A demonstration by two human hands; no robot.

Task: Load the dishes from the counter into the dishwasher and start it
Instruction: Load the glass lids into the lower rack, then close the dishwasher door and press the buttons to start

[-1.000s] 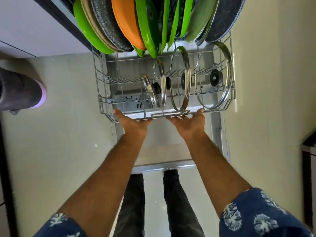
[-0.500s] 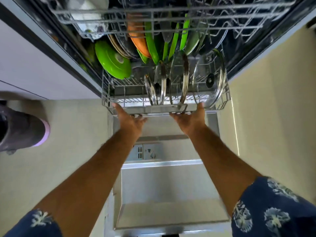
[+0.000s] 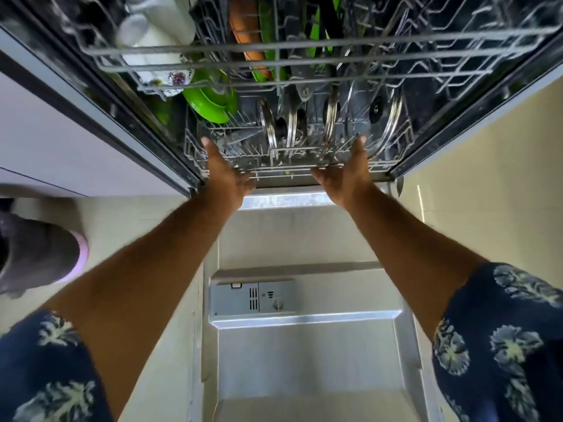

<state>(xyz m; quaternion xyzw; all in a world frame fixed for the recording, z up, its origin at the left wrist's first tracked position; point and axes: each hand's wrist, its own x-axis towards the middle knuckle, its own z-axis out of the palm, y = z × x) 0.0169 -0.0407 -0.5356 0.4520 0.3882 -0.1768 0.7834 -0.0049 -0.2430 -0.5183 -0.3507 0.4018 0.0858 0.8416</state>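
The lower rack (image 3: pixel 384 161) sits inside the dishwasher. It holds several glass lids (image 3: pixel 386 123), a green plate (image 3: pixel 210 103) and orange and green dishes (image 3: pixel 243 22) further in. My left hand (image 3: pixel 224 175) and my right hand (image 3: pixel 345 178) lie flat against the rack's front edge, fingers spread, palms on the wire. The upper rack (image 3: pixel 304 45) above holds white cups (image 3: pixel 158 28). The open dishwasher door (image 3: pixel 304 354) lies flat below my arms.
The detergent compartment (image 3: pixel 253 298) sits in the door's inner face. White cabinet fronts (image 3: pixel 61 141) run on the left. Someone's foot in a grey slipper (image 3: pixel 39 254) stands on the pale floor at the left. A cream wall (image 3: pixel 502 178) is on the right.
Both hands have pushed the lower rack from fully pulled out over the door to inside the dishwasher. The door's inner face now shows, and the upper rack has come into view.
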